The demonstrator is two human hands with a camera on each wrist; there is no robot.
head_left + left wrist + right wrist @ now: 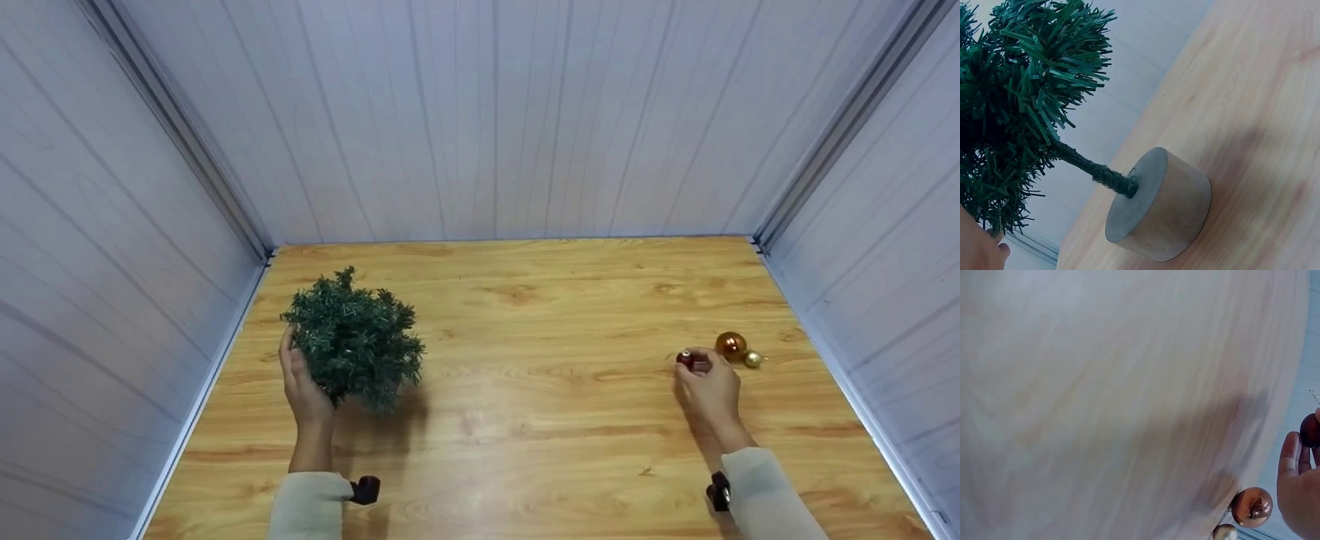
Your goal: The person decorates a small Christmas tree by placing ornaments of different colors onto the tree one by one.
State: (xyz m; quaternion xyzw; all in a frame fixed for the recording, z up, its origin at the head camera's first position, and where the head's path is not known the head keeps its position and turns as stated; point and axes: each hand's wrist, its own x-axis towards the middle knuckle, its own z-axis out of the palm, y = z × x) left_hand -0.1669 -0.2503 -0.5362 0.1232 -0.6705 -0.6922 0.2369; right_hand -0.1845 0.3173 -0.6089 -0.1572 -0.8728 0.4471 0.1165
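A small artificial Christmas tree (352, 337) with dark green needles stands at the left of the table. Its thin trunk rises from a round wooden base (1171, 211), seen in the left wrist view. My left hand (304, 379) rests against the tree's left side, fingers extended along the needles, partly covered by them. On the right, my right hand (712, 382) pinches a small dark red Christmas ball (684, 360) between thumb and fingers. In the right wrist view a silvery string (1314, 396) shows above that ball.
Close beyond my right hand lie a shiny copper-coloured ball (730, 344) and a smaller gold ball (753, 359), side by side on the wood-grain table (540, 420). Pale panels form a back wall (495, 127) and side walls around the table.
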